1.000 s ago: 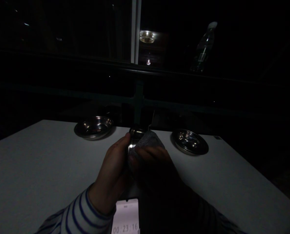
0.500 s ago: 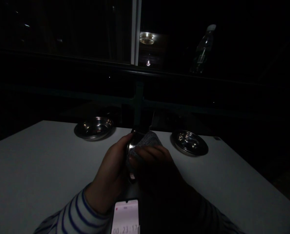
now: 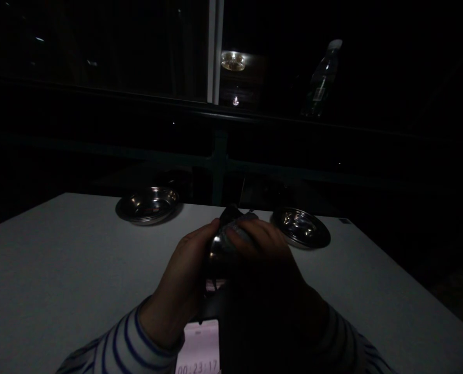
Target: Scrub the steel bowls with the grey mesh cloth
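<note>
A shiny, rounded piece of metalware (image 3: 218, 250), which looks like a steel bowl, is held up between my hands over the middle of the table. My left hand (image 3: 187, 267) is closed on its left side, thumb along the upper edge. A grey textured cloth (image 3: 235, 228) lies against the metal under the fingers of my right hand (image 3: 268, 252), which is closed on it. Deep shadow hides the palm of my right hand and most of the bowl's lower part.
Steel dishes stand at the back of the white table (image 3: 79, 259): one dish (image 3: 148, 219) left, another dish (image 3: 301, 241) right. A phone (image 3: 198, 345) showing a timer lies near me. Beyond the table are a window frame (image 3: 215, 52) and a clear bottle (image 3: 321, 85).
My right hand and the cloth have shifted up and to the right over the metal. The bowl has turned, and less of the cloth shows.
</note>
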A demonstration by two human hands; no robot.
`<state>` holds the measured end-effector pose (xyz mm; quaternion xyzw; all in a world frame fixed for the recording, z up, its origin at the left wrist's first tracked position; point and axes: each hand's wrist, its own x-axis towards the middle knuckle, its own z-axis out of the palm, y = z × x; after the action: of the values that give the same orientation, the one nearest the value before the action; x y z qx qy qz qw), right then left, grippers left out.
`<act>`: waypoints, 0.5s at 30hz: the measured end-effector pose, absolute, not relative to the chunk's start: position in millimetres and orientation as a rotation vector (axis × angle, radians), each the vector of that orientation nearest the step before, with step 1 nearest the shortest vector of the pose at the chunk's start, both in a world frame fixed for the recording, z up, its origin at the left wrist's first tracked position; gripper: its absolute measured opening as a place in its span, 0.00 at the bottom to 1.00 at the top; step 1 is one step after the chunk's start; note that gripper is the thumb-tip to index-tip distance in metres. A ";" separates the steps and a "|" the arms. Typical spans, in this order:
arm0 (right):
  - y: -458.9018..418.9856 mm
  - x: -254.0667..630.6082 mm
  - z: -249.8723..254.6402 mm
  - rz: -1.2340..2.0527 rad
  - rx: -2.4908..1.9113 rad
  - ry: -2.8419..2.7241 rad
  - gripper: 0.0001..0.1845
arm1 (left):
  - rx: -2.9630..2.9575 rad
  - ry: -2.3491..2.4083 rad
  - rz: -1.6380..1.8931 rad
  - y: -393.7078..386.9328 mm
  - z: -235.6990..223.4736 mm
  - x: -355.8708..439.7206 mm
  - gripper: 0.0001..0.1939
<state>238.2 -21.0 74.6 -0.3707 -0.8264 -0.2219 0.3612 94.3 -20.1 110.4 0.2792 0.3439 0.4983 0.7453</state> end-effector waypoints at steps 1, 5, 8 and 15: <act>-23.0 233.7 72.1 -0.593 -0.882 -2.149 0.18 | 0.600 0.769 1.110 -18.5 110.2 93.5 0.10; -24.8 226.5 67.9 -0.659 -0.762 -2.159 0.16 | 0.623 0.858 1.197 -16.4 110.4 91.7 0.11; -19.5 234.9 71.9 -0.647 -0.935 -2.073 0.17 | 0.706 0.934 1.184 -20.2 111.0 93.6 0.16; -26.1 229.4 73.0 -0.661 -0.914 -2.084 0.18 | 0.789 0.975 1.149 -23.8 111.0 95.2 0.20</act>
<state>229.4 -26.1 73.0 -0.3572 -0.8147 -0.2585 0.3766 95.2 -23.8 111.0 0.3485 0.4308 0.5078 0.6597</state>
